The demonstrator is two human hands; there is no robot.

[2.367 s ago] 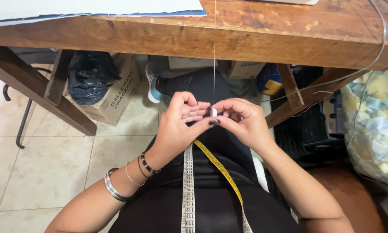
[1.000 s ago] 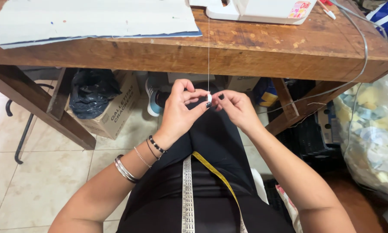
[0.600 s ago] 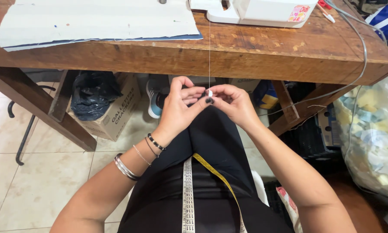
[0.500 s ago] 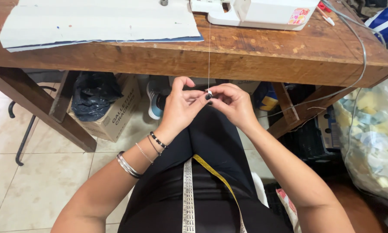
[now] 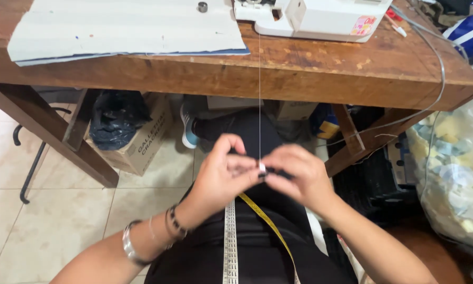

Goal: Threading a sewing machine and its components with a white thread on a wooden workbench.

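Observation:
My left hand and my right hand meet over my lap, fingertips pinched together around a small pale bobbin. A thin white thread runs straight up from the bobbin to the white sewing machine on the wooden table. The right hand is blurred by motion. A measuring tape, white and yellow, hangs down my front over black clothing. Bracelets circle my left wrist.
A pale fabric piece lies flat on the table's left part. Under the table sit a cardboard box with a black bag and a shoe. A clear bag of fabric scraps stands at right. A grey cable trails off the table.
The view has tilted up, showing more of the table top and the sewing machine. Both hands stay together at the thread, fingers working around the bobbin.

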